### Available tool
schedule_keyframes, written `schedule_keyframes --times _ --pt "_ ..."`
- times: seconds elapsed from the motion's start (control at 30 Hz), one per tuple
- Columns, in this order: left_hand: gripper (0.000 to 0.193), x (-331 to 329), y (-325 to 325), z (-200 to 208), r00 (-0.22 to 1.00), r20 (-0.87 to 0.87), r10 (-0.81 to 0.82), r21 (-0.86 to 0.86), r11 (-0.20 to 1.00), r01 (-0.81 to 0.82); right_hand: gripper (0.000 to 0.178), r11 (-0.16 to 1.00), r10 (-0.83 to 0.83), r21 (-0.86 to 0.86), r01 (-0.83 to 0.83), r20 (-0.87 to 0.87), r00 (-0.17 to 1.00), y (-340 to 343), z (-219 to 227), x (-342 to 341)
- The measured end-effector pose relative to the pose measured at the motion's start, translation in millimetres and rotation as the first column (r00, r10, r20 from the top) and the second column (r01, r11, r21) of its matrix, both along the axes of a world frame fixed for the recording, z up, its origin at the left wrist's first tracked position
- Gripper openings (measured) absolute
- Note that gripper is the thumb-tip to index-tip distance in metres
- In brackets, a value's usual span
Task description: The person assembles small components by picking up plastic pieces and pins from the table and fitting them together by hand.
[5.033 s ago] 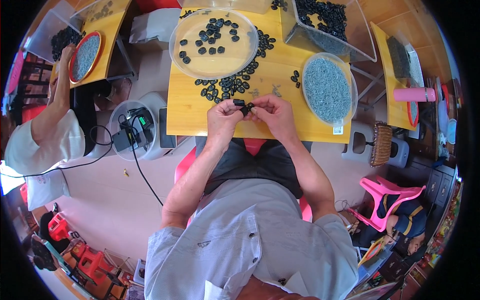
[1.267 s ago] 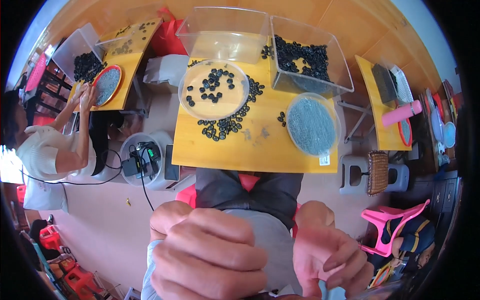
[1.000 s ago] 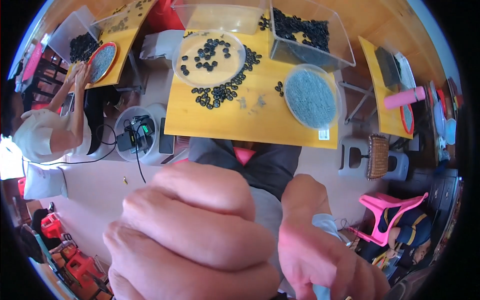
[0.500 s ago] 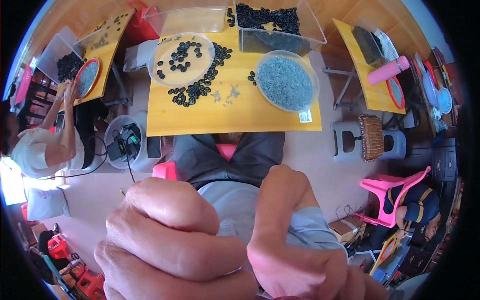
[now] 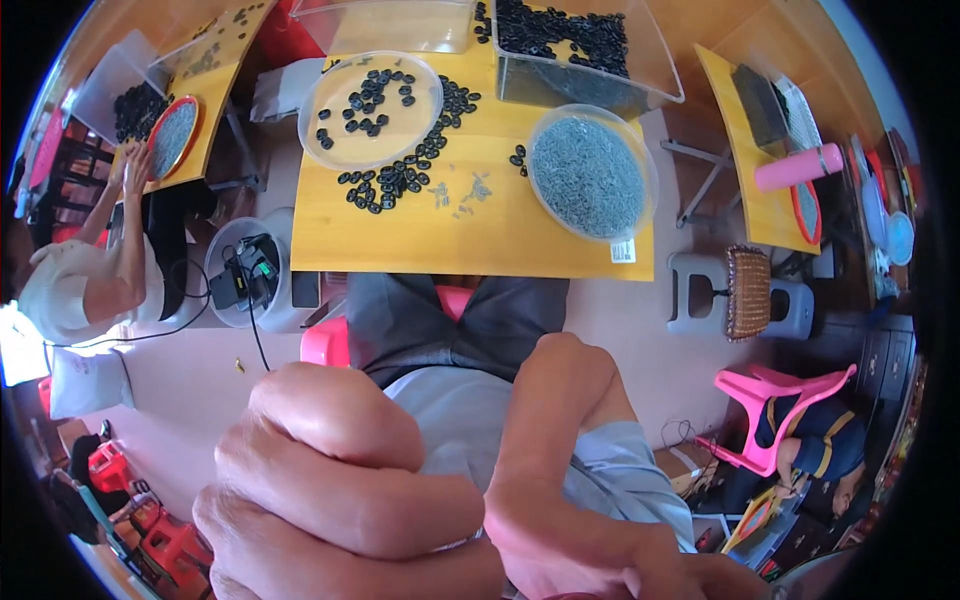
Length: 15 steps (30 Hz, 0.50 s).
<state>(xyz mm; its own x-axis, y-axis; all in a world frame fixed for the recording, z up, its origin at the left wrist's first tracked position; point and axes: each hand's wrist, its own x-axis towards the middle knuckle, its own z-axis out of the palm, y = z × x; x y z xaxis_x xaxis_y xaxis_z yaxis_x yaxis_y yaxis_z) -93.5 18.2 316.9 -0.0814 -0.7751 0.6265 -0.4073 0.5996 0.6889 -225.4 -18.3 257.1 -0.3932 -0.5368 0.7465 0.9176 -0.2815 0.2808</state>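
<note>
My left hand (image 5: 350,480) is raised very close to the camera, its fingers curled in and pressed together. Beside it, my right hand (image 5: 570,530) bends sharply at the wrist, and its curled fingers run off the lower edge. Whatever either hand grips is hidden. Both are well away from the yellow table (image 5: 400,240) in front of me. On that table lie black oval pieces (image 5: 385,187) with holes, some inside a clear round tray (image 5: 330,145). A round clear tray (image 5: 650,190) is full of small grey metal pins (image 5: 585,170).
A clear bin (image 5: 570,90) of black pieces stands at the table's back. At left, a person (image 5: 90,290) works at another table; a bucket (image 5: 225,310) holds cabled devices. At right are a pink bottle (image 5: 800,167), grey stools (image 5: 690,295), a pink chair (image 5: 750,415) and another seated person (image 5: 820,440).
The view has shifted slightly, so the table sits a little differently in it. My hands stay raised and curled close to the camera; the right fingers have slipped lower out of sight.
</note>
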Motion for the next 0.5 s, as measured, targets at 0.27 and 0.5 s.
schedule_keyframes --times 0.27,0.5 --pt "0.033 -3.5 -46.9 -30.1 0.991 -0.004 -0.131 -0.229 0.965 0.127 0.047 0.941 -0.110 0.272 0.204 -0.325 0.939 -23.7 -3.9 -4.9" --pt "0.031 12.7 -51.3 -37.1 0.969 0.031 -0.246 -0.173 0.953 0.247 0.040 0.998 -0.066 -0.012 0.066 -0.336 0.939 -53.9 -23.9 -16.1"
